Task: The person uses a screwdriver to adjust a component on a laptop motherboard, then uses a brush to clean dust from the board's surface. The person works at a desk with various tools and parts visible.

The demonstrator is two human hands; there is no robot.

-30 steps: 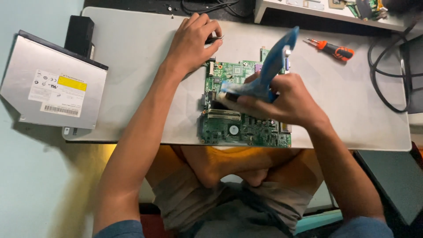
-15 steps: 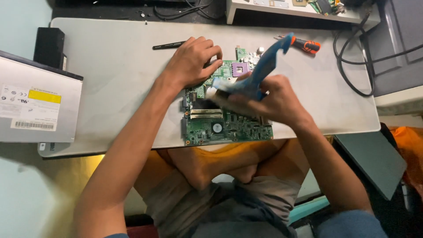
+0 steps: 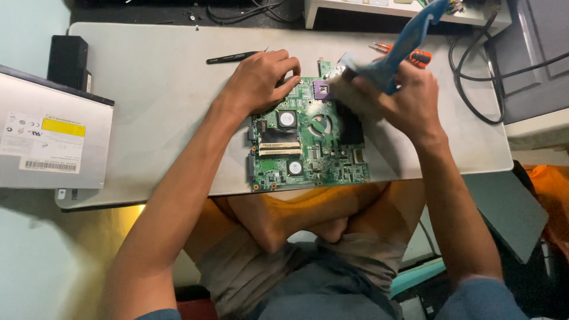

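Head view: the green circuit board (image 3: 308,139) lies flat at the near edge of the desk (image 3: 154,101). Its far-left corner is pressed by the left hand (image 3: 258,80), fingers curled, nothing gripped. A blue-handled brush (image 3: 398,46), closed in the right hand (image 3: 394,95), is held over the board's far-right corner, its handle slanting away rightward.

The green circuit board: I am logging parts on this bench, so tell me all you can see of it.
The green circuit board lies flat on the grey table, its near edge at the table's front edge. It is roughly rectangular, crowded with small chips, two round silver-capped parts, long pale slots and a purple square socket at its far end. The left hand presses its far left corner; the right hand holds a blue-handled brush at its far right.
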